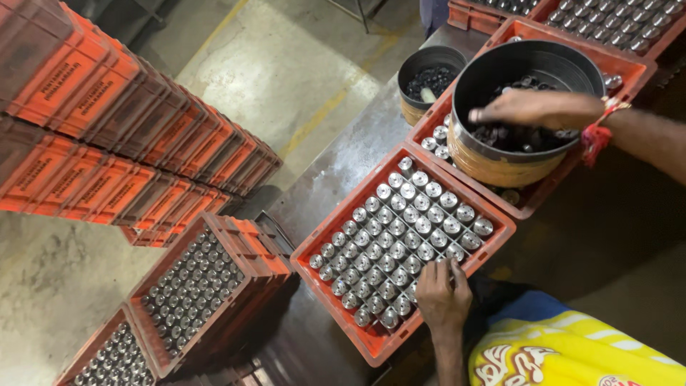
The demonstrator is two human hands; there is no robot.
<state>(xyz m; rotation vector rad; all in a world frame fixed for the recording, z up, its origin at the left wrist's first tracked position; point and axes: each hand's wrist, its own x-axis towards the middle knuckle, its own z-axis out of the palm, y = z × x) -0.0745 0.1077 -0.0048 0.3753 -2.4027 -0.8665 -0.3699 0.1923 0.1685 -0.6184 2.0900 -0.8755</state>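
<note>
An orange plastic crate (349,201) holds several rows of shiny upright metal cylinders (400,229). My left hand (441,292) lies at the crate's near edge with its fingertips down on the cylinder tops; whether it holds anything is hidden. Beyond it, a large dark round bowl (493,61) stands on a second orange crate (629,68). My right hand (532,107), with a red thread at the wrist, reaches into the bowl. Its fingers are curled among the small dark parts (507,136).
A smaller bowl (429,71) of dark parts sits left of the big one. Tall stacks of orange crates (128,107) stand at the left. Two more crates of cylinders (207,286) rest lower left. Yellow cloth (572,350) fills the bottom right.
</note>
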